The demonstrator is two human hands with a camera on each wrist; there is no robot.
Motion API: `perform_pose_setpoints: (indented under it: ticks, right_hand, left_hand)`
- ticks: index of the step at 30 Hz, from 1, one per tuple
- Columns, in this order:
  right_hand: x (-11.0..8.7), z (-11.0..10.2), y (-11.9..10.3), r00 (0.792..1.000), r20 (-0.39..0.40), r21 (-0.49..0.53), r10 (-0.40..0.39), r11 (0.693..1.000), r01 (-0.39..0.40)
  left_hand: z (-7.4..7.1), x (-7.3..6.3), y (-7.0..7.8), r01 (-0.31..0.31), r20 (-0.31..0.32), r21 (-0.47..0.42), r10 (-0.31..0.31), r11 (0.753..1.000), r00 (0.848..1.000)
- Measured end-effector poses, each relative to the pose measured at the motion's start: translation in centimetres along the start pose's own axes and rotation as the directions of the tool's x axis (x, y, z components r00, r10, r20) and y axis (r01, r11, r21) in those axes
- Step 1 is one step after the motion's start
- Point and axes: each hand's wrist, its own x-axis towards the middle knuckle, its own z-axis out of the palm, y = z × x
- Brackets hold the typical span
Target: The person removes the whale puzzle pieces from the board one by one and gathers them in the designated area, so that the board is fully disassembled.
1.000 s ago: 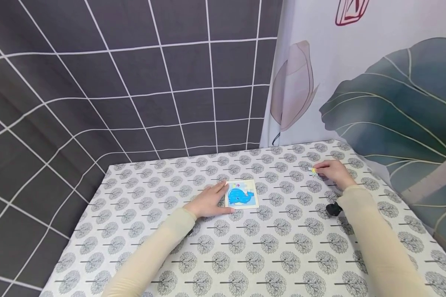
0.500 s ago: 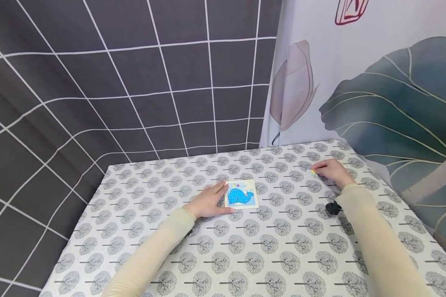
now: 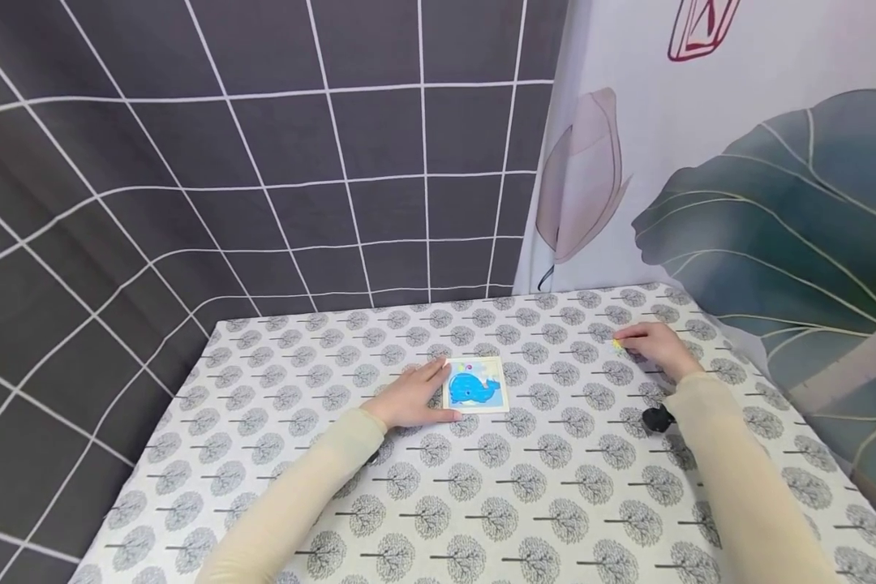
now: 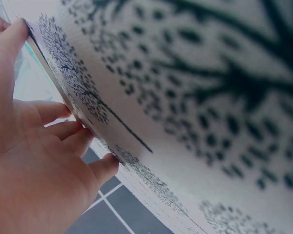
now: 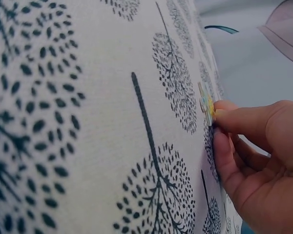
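Note:
A small square whale puzzle [image 3: 474, 388] with a pale frame lies flat on the patterned cloth. Along its left side rests my left hand [image 3: 410, 397], thumb by the near edge and fingers by the far left corner. Its fingers [image 4: 53, 111] touch the frame's edge in the left wrist view. Farther right, my right hand [image 3: 655, 345] pinches a small puzzle piece [image 5: 206, 104], yellow and pale blue with a thin wooden edge, between thumb and fingertips. The piece stands tilted at the cloth. Most of its yellow side is hidden by the fingers.
White tablecloth [image 3: 438, 511] with a grey tree print covers the table. A dark gridded curtain [image 3: 277, 162] hangs behind and to the left, and a floral curtain [image 3: 759, 219] on the right. Under the right wrist shows a black device [image 3: 657, 418].
The head view has shifted slightly. Both hands keep nearly the same places. In the right hand the small puzzle piece has turned a little, and less of its pale blue shows.

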Motion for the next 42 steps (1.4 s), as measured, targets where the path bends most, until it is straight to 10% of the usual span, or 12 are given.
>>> perform_pose_setpoints:
  ticks: [14,42]
  right_hand:
    - [-1.4,1.1,-1.9,0.992,-0.115,0.127,0.059,0.991,-0.044]
    - [0.2,8.6,-9.7,0.984,0.173,0.338,-0.037,0.941,-0.024]
  left_hand:
    - [-0.1,-0.1,0.2,-0.012,-0.01,0.002,0.012,1.0,1.0]
    - [-0.2,0.0,0.3,0.01,0.001,-0.002,-0.01,1.0,1.0]
